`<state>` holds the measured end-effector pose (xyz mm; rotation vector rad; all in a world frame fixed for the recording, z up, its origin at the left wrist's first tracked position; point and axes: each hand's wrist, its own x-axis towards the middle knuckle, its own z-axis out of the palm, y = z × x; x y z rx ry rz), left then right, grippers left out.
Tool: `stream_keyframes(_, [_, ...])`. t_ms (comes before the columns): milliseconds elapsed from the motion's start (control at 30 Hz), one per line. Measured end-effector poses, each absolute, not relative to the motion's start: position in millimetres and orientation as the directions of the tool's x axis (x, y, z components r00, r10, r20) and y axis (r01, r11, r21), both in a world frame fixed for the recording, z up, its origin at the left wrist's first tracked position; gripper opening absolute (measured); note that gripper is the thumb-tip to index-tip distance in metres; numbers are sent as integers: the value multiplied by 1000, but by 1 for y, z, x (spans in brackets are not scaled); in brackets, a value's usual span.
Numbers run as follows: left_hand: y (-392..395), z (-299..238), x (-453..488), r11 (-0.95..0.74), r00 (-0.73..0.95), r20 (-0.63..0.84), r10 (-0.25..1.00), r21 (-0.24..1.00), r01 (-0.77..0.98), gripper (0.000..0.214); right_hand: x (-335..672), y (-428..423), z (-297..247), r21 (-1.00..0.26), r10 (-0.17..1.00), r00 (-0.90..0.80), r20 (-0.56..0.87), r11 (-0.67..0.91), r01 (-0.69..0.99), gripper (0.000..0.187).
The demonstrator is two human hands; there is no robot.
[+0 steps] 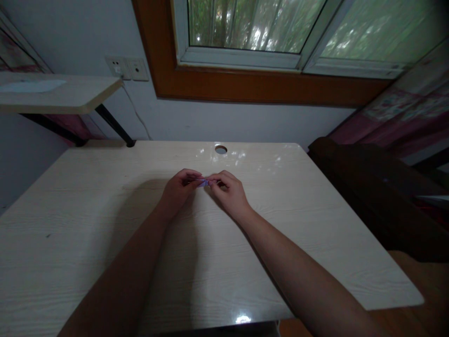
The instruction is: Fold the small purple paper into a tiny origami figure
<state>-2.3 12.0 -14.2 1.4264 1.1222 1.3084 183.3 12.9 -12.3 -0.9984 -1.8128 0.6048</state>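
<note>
Between my two hands is a small purple piece [204,183], perhaps folded paper; its exact kind is too small to make out. My left hand [180,191] pinches its left side between thumb and fingers. From the other side my right hand [228,189] closes thumb and fingertips on its right end. Both hands are close together over the far middle part of the pale wood-grain desk [224,262]. Much of the piece is covered by my fingers.
A raised shelf [101,89] on black legs stands at the left back. The desk has a round cable hole [220,150] near its far edge. Behind are wall sockets [126,69] with a cord and a window [252,28]. Dark brown furniture [368,187] stands to the right.
</note>
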Motion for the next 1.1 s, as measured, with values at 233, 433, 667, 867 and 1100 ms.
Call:
stream_keyframes(233, [11, -12, -1, -212, 17, 211, 977, 977, 18, 23, 182, 12, -9, -754, 836, -219, 503, 549, 361, 10])
stream_keyframes(433, [9, -11, 0, -203, -45, 203, 978, 979, 5, 26, 183, 11, -6, -747, 831, -166, 531, 551, 373, 8])
stream_keyframes(667, [12, -16, -2, -463, 96, 457, 884, 830, 312, 12, 184, 10, -4, -703, 794, -208, 571, 604, 376, 9])
stream_keyframes(867, [7, -7, -3, -510, 57, 539, 840, 752, 418, 7, 186, 11, 0, -638, 766, -240, 597, 634, 437, 11])
stream_keyframes(1100, [5, -4, -5, -517, 2, 581, 814, 722, 460, 8, 187, 8, 2, -581, 729, -239, 641, 665, 470, 13])
